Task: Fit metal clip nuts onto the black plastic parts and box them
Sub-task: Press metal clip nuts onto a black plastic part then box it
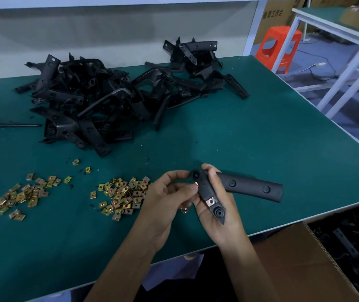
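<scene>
My right hand [219, 212] grips a black plastic part [246, 187] with a long arm that reaches right over the green table. One metal clip nut [211, 201] sits fitted on the part's lower leg. My left hand [170, 197] pinches another clip nut [196, 184] against the part's edge near its top hole. Loose brass-coloured clip nuts lie in two heaps, one [124, 198] just left of my left hand and one [21, 196] farther left. A big pile of black plastic parts [100, 101] fills the back of the table.
A brown cardboard box [300, 264] stands below the table's front right edge, with black parts [353, 243] in a container beside it. A thin black rod [10, 125] lies at the far left. An orange stool [280, 47] stands beyond the table's right side.
</scene>
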A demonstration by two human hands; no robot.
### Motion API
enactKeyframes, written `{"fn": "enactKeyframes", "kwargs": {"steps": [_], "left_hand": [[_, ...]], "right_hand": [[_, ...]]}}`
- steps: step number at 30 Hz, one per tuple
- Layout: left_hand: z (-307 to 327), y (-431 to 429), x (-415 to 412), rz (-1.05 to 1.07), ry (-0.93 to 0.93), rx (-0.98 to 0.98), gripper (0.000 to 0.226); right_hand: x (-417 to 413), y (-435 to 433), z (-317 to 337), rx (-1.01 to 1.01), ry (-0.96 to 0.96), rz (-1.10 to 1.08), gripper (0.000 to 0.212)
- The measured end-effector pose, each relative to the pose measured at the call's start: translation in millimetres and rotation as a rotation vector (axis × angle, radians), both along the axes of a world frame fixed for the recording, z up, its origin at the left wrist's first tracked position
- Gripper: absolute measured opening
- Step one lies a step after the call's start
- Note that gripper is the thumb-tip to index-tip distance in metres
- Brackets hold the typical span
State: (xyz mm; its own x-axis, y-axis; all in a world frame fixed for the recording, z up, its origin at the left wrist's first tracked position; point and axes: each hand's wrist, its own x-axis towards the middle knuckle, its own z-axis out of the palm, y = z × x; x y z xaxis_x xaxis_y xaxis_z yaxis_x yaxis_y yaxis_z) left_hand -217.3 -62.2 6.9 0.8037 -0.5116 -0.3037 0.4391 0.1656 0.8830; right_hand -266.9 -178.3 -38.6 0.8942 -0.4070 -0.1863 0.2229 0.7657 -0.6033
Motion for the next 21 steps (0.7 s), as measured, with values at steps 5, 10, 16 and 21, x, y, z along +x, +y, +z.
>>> {"fn": "enactKeyframes", "kwargs": {"steps": [5, 10, 16, 21], "left_hand": [[9, 4, 6, -0.033, 0.047, 0.001, 0.046], [6, 7, 6, -0.047, 0.017, 0.052, 0.038], [-6, 8, -4, -0.156, -0.221, 0.275, 0.019], [-21, 3, -9, -0.272, -0.379, 0.326, 0.015]], "right_hand": [[2, 5, 1, -0.12, -0.007, -0.013, 0.019], [-1, 9, 6, -0.131, -0.002, -0.013, 0.019], [-36, 5, 19, -0.144, 0.147, -0.072, 0.03], [-118, -70, 25, 0.078, 0.172, -0.425, 0.025]]}}
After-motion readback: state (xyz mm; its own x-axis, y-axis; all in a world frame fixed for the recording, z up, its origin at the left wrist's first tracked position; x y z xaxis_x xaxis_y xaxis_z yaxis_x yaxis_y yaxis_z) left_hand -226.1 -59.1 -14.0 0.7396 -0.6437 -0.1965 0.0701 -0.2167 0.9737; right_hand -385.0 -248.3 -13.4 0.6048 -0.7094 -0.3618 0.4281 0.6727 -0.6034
